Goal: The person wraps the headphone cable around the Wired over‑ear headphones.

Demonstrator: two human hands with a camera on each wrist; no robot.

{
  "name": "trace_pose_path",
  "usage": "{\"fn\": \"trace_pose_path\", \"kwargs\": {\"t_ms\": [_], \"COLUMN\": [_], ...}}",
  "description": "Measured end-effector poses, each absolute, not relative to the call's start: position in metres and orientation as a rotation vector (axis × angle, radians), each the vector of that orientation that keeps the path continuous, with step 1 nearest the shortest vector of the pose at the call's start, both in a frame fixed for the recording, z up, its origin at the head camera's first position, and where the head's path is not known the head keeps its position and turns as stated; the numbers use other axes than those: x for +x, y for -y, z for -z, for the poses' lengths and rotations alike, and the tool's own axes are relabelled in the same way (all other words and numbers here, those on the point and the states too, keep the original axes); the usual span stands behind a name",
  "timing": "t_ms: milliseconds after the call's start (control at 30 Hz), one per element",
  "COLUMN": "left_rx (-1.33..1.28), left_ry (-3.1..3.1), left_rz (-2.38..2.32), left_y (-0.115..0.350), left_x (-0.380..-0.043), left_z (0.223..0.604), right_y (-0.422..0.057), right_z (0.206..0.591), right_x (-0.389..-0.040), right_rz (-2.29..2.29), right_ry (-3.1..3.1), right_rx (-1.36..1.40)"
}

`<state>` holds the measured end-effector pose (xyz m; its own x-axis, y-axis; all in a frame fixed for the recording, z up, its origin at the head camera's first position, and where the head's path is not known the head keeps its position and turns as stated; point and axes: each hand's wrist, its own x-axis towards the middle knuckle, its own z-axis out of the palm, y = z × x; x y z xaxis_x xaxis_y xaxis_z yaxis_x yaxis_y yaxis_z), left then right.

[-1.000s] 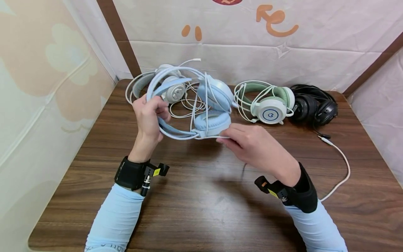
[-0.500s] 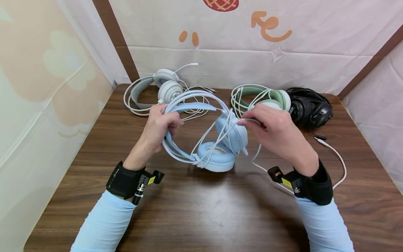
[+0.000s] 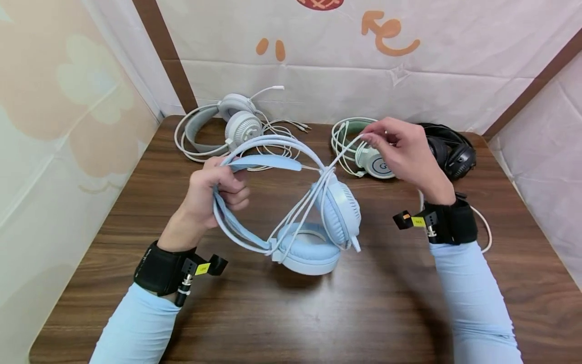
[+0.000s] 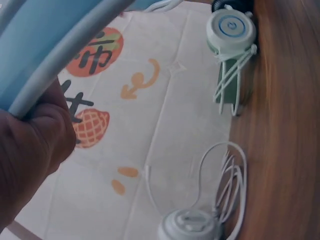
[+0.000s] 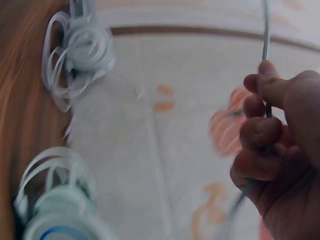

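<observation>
Light blue headphones (image 3: 313,247) are held over the table by my left hand (image 3: 209,194), whose fingers curl round the headband. White cable runs in several strands across the headphones, from one ear cup to the other. My right hand (image 3: 400,154) pinches this white cable (image 3: 344,154) between thumb and fingertips and draws it taut, up and right of the ear cups. In the right wrist view the cable (image 5: 266,40) passes between thumb and forefinger and on through the curled fingers. The left wrist view shows the headband (image 4: 65,55) gripped close up.
At the back left of the wooden table (image 3: 218,313) lie white headphones (image 3: 243,126) with a coiled cable and a raised microphone. Green-and-white headphones (image 3: 377,164) and black headphones (image 3: 459,159) stand at the back right, partly behind my right hand. A cloth wall (image 3: 291,71) closes off the back.
My right hand has moved up and right, pulling the cable away from the ear cups. The left hand has tilted the headphones and brought them lower and nearer, the headband still in its grip.
</observation>
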<state>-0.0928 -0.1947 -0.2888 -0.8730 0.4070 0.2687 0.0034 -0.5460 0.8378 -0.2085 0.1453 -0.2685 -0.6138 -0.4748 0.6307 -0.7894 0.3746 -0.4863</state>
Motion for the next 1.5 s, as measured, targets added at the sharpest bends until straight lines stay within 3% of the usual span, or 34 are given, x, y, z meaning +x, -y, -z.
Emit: {"fn": "trace_pose_path", "kwargs": {"t_ms": [167, 467, 733, 1500], "left_rx": [0.673, 0.409, 0.11, -0.269], "left_ry": [-0.804, -0.322, -0.145, -0.094], "left_rz": [-2.575, -2.846, -3.03, -3.199], "left_y": [0.201, 0.205, 0.207, 0.209], "left_x": [-0.097, -0.102, -0.106, -0.108], "left_z": [0.294, 0.302, 0.305, 0.309], "right_y": [-0.155, -0.151, -0.133, -0.077], "right_z": [0.289, 0.317, 0.318, 0.312], "right_x": [-0.229, -0.226, -0.197, -0.108], "right_rz": [-1.067, -0.959, -0.805, -0.395], "right_ry": [2.388, 2.394, 2.384, 2.164], "right_rx": [0.998, 1.121, 1.277, 1.554]}}
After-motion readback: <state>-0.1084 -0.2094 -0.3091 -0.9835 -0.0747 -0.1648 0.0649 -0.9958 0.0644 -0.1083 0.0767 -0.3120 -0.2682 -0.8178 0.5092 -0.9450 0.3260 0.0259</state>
